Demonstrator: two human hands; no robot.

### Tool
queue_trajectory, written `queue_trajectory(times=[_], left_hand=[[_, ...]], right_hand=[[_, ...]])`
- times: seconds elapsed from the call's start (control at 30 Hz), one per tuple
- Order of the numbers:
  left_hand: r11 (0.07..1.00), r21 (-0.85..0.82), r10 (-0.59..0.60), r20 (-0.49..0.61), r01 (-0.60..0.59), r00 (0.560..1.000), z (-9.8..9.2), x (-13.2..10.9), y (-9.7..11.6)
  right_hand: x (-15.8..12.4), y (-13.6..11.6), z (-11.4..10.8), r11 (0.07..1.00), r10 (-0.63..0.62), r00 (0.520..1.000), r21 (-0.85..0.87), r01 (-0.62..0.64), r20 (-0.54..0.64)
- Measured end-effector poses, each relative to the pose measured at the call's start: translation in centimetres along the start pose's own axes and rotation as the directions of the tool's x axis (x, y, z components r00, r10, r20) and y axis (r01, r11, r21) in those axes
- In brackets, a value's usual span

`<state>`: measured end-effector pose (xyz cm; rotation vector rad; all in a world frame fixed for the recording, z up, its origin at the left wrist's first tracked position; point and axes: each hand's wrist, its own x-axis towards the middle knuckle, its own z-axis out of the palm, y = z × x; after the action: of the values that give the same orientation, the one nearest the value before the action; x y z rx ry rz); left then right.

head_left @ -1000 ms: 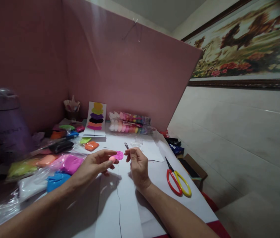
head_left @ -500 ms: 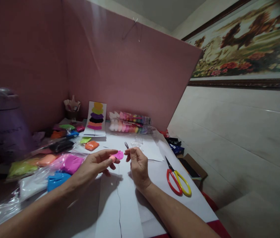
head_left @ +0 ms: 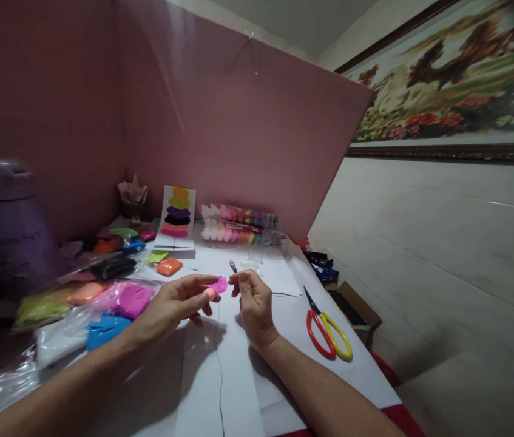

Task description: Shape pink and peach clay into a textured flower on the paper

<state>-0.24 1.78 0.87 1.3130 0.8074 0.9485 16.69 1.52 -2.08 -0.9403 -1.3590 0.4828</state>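
“One white table top [head_left: 293, 315] is viewed; what is laid out on it?”

“Beneath the hands a strip of white paper [head_left: 244, 382] is seen, its long axis run from the near edge toward the back, and along it a dark wavy line [head_left: 221, 376] is carried. Off to the right, scissors [head_left: 323, 317] are laid with the blades pointed away and slightly leftward.”

“And how are the hands set?”

“The left hand [head_left: 181, 298] is held over the paper, its thumb and forefinger brought close, with a ridged magenta piece [head_left: 221, 283] pinched in the narrow gap. The right hand [head_left: 255, 303] is curled almost closed, and a small fork [head_left: 232, 266] is gripped by its fingers.”

“Which way are the held things turned?”

“The fork’s tines are pointed away and a little left; its handle is hidden by the hand. The magenta piece is held between the two hands, its rounded end turned toward the right one. Its long axis seems to be laid sideways, though the inner end is covered. Smallest of all, a salmon-pink spot [head_left: 211, 294] is seen at the left thumb’s tip; what it is cannot be told.”

“What is changed from a second ago?”

“The left thumb’s tip is shifted slightly rightward, so less of the magenta piece is shown. Little difference is found in the right hand or the fork.”
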Motion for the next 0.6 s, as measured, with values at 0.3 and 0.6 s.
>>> queue_trajectory(times=[0.3, 0.6], left_hand=[[0.999, 0.035, 0.031, -0.042, -0.029, 0.999, -0.29, 0.35, -0.51], [0.998, 0.051, 0.037, -0.059, -0.034, 0.998, -0.38, 0.22, -0.45]], right_hand=[[-0.03, 0.10, 0.01, 1.000, -0.004, 1.000, 0.004, 0.004, -0.002], [-0.02, 0.05, 0.01, 0.999, 0.005, 1.000, 0.036, -0.005, 0.005]])
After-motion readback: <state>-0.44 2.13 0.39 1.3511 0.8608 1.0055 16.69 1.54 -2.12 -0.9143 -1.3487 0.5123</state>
